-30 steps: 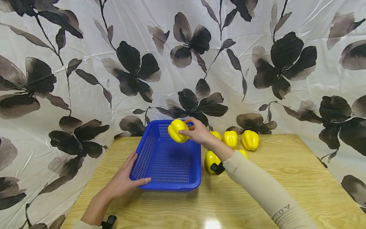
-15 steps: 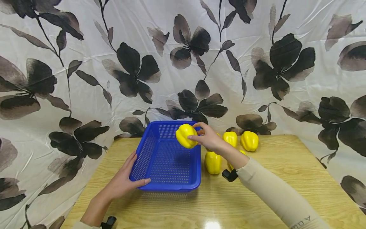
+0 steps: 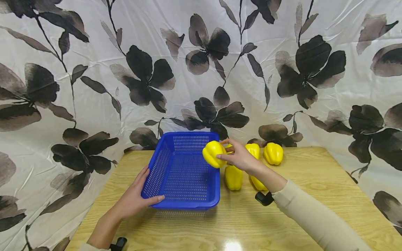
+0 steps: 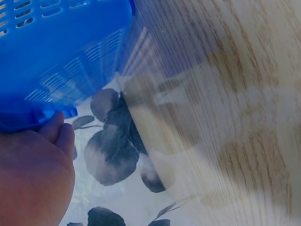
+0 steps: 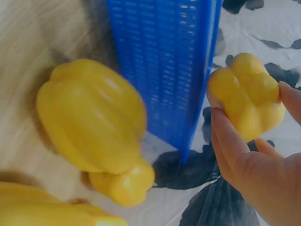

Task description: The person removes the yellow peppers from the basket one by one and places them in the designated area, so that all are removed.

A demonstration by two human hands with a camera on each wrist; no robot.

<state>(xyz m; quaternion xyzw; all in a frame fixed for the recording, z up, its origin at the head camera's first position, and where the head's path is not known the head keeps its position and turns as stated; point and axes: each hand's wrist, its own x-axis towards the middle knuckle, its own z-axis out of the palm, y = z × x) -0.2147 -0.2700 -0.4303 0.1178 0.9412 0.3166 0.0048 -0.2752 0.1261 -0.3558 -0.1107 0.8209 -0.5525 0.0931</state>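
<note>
My right hand [image 3: 240, 157] pinches a yellow bell pepper [image 3: 214, 154] between thumb and fingers, raised over the right rim of a blue plastic basket [image 3: 165, 170]. In the right wrist view this bell pepper [image 5: 247, 96] shows its lobed end, clear of the basket wall [image 5: 155, 61]. My left hand [image 3: 135, 197] grips the basket's near left corner, thumb over the front rim and fingers along the left side. The left wrist view has the left hand's fingers [image 4: 59, 129] curled at the rim. Inside the basket only its perforated bottom shows.
Several more yellow bell peppers stand right of the basket, among them a near one [image 3: 233, 177] and a far right one [image 3: 273, 153]. The right hand and forearm partly cover others. A floral cloth [image 3: 201, 69] hangs behind the wooden table [image 3: 301, 195].
The right hand has carried the bell pepper right and slightly toward me, from above the basket's inside to its right rim. The left hand and the basket have stayed in place.
</note>
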